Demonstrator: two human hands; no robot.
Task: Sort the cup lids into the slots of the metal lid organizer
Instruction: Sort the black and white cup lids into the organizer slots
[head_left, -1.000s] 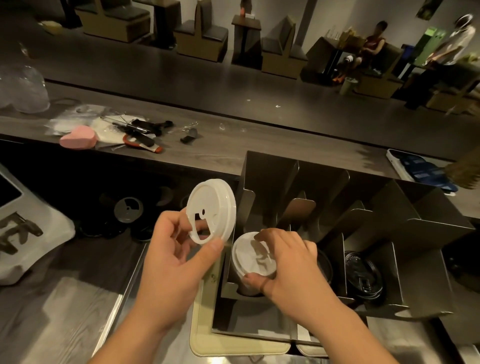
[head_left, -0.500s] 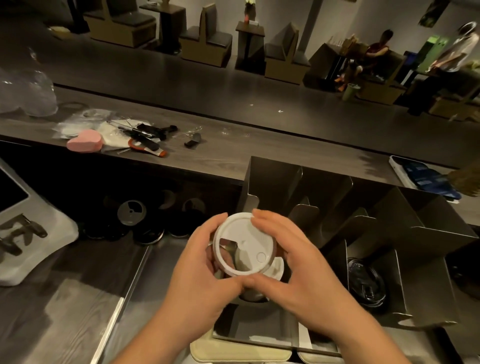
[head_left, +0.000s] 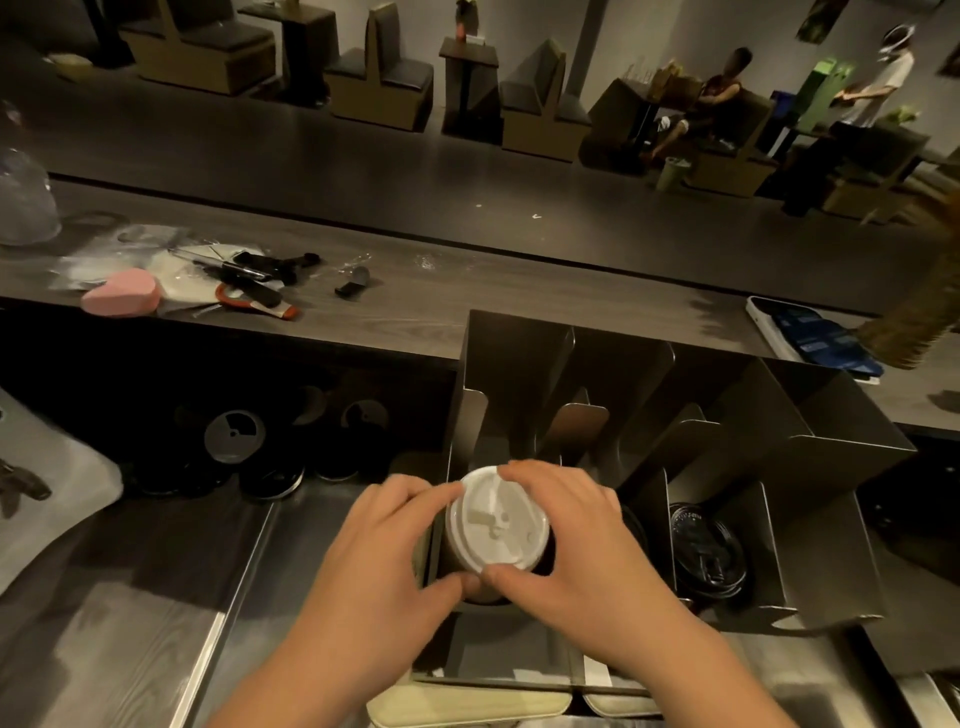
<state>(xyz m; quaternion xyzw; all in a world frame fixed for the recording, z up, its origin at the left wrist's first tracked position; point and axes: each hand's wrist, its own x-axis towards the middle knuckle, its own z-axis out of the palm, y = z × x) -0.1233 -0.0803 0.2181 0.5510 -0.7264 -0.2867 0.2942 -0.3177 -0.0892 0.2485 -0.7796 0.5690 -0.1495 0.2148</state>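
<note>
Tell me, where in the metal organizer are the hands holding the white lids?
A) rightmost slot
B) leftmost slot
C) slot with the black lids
B: the left hand and right hand grip the white lids at the organizer's leftmost slot; the black lids lie further right.

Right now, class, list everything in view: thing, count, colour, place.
white lids: stack, number unclear, white, organizer's leftmost slot
black lids: stack, black, slot further right
metal lid organizer: one, grey, lower counter
loose lids: several, dark, left of organizer
pink object: one, pink, upper ledge, left
blue-and-white flat item: one, upper ledge, right
left hand: one, grips white lids' left edge
right hand: one, grips white lids' right edge
</note>
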